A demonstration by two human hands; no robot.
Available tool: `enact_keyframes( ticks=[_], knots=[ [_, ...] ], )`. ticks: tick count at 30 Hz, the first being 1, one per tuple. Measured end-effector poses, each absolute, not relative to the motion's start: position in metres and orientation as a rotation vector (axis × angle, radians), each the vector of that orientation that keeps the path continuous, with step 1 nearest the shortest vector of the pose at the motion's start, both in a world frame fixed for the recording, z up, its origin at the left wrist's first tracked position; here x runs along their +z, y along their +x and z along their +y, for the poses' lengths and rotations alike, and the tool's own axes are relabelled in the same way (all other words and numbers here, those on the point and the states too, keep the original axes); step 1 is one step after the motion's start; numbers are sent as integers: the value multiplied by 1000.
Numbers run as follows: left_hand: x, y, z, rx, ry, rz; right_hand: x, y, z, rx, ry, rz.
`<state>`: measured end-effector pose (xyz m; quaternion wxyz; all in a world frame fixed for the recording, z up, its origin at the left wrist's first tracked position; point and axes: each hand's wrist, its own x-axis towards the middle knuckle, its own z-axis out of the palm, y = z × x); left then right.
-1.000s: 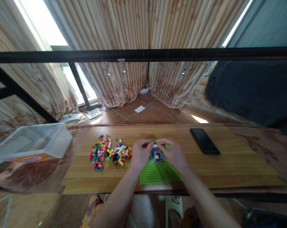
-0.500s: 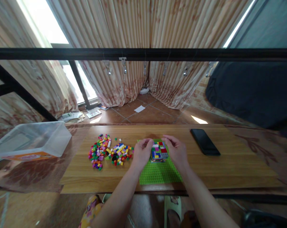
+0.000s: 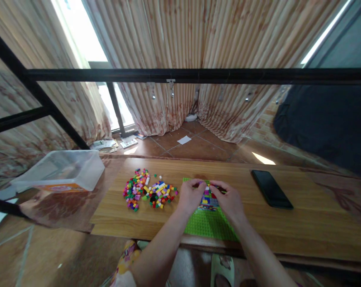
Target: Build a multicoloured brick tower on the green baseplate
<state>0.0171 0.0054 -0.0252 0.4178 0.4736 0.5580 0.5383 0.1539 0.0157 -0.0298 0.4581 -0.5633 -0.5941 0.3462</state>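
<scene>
A block built of many-coloured toy bricks stands on a green studded baseplate. My left hand is at its left side, thumb and fingers closed over the block's far top part. From the other side my right hand reaches in, its fingers also bent together at the far top edge. The two sets of fingertips almost meet there. Whatever small piece they may pinch is hidden behind the fingers. Much of the block's top and sides is covered by both hands.
Two heaps of loose bricks, one mostly pink and red and one mixed, lie left on the wooden table. A black phone lies right. A clear plastic bin stands beyond the left end. A black rail crosses ahead.
My hands have come closer together over the far part of the brick block and now cover more of it. The whole view has shifted, so the table appears further right.
</scene>
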Motion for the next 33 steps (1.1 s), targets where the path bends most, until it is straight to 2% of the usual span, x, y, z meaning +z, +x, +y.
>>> enact_keyframes(
  ticks=[5,9,13,19,23,33],
  knots=[
    [-29,21,-3,1407,1176,1413,-31,156,18,794,-1406,-1487],
    [-25,12,-10,1495,1110,1467,-20,146,10,469,-1368,-1485],
    [-14,-23,-11,1596,1044,1490,-4,121,-10,259,-1134,-1620],
    [1,-89,-15,1763,814,1546,-16,71,-37,472,-846,-2048],
    [8,-116,-30,1816,715,1543,-36,51,-33,552,-1002,-2190],
    [8,-136,-41,1772,664,1504,-51,33,-29,451,-1277,-2316]
  ],
)
